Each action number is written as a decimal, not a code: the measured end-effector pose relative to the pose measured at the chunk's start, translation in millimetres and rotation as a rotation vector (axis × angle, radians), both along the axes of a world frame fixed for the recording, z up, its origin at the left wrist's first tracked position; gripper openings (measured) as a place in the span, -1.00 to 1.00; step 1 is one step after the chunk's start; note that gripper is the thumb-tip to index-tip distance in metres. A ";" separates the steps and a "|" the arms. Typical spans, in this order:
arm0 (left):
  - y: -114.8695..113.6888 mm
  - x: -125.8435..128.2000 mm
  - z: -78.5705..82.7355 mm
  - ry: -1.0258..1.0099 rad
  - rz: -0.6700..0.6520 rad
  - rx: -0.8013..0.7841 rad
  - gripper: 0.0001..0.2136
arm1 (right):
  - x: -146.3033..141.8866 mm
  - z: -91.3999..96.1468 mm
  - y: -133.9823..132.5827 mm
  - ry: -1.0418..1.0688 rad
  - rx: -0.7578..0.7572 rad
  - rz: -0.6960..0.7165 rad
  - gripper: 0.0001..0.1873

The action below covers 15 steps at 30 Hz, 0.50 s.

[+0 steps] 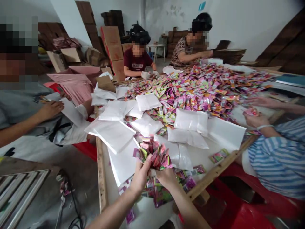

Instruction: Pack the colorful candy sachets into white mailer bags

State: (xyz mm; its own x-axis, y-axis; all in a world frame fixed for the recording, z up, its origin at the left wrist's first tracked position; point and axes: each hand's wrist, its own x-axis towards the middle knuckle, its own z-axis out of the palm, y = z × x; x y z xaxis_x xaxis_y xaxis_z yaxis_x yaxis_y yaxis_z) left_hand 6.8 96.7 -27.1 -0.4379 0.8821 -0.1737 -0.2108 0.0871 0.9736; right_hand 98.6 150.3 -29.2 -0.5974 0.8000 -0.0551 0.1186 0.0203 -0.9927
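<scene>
Both of my hands are wrapped round a thick bunch of small colourful packets (pixel 154 152), pink, red and green, held above the near end of the table. My left hand (pixel 142 171) grips the bunch from the left, thumb on top. From the right, my right hand (pixel 166 178) closes on its lower part; some of its fingers are hidden. Beneath my hands lie more loose packets (pixel 158 194) on the white tabletop. Just beyond the bunch are flat white envelopes (pixel 114 135) and filled white parcels (pixel 190 121).
A large heap of packets (pixel 190 89) covers the table's far part. The wooden table edge (pixel 212 171) runs along the right. Co-workers sit around: one in a striped sleeve (pixel 281 149) at right, another at left holding a white envelope (pixel 73 111). Red stools (pixel 238 203) stand close by.
</scene>
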 end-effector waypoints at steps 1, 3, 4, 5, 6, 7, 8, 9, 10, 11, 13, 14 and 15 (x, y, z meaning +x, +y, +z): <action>-11.0 1.8 -2.7 -0.031 -0.028 -0.013 -0.49 | 1.3 -1.1 -6.4 -0.020 -0.023 -0.023 -0.57; -30.7 5.0 -5.9 -0.046 -0.116 -0.070 -0.41 | 5.7 -6.1 -16.0 -0.069 -0.051 -0.055 -0.56; -38.9 6.2 -6.0 -0.035 -0.166 -0.101 -0.37 | 8.8 -10.1 -19.5 -0.081 -0.058 -0.054 -0.55; -45.9 7.2 -5.2 -0.017 -0.216 -0.127 -0.32 | 12.5 -15.0 -22.4 -0.074 -0.069 -0.043 -0.54; -51.6 8.0 -3.7 0.008 -0.256 -0.148 -0.25 | 16.6 -20.7 -24.9 -0.047 -0.094 -0.019 -0.53; -56.1 8.7 -1.7 0.043 -0.289 -0.161 -0.20 | 20.9 -27.0 -27.4 0.000 -0.129 -0.005 -0.53; -59.6 9.5 0.6 0.082 -0.314 -0.163 -0.15 | 25.0 -33.6 -29.9 0.062 -0.169 -0.002 -0.53; -62.4 10.5 2.8 0.119 -0.336 -0.155 -0.12 | 28.5 -39.9 -32.7 0.129 -0.208 -0.010 -0.53; -64.7 11.8 4.8 0.152 -0.361 -0.137 -0.10 | 31.1 -45.7 -35.9 0.190 -0.244 -0.031 -0.53; -66.9 13.7 6.5 0.177 -0.388 -0.115 -0.08 | 32.6 -50.3 -39.4 0.236 -0.276 -0.060 -0.53; -70.9 18.8 9.0 0.197 -0.424 -0.075 -0.07 | 32.1 -55.0 -46.6 0.281 -0.322 -0.125 -0.53; -72.6 21.6 9.8 0.201 -0.432 -0.067 -0.07 | 30.4 -54.9 -49.9 0.288 -0.347 -0.145 -0.54; -73.8 23.9 10.3 0.205 -0.444 -0.068 -0.07 | 28.2 -53.5 -52.6 0.298 -0.374 -0.166 -0.54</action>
State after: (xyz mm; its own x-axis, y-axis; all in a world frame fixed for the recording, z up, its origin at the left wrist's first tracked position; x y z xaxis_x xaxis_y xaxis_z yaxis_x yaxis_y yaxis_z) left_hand 30.7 22.9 -16.7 -0.0538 0.9810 -0.1865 0.0562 0.1894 0.9803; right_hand 126.9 97.7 -82.7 -0.4971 0.8438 -0.2023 -0.1995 -0.3380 -0.9197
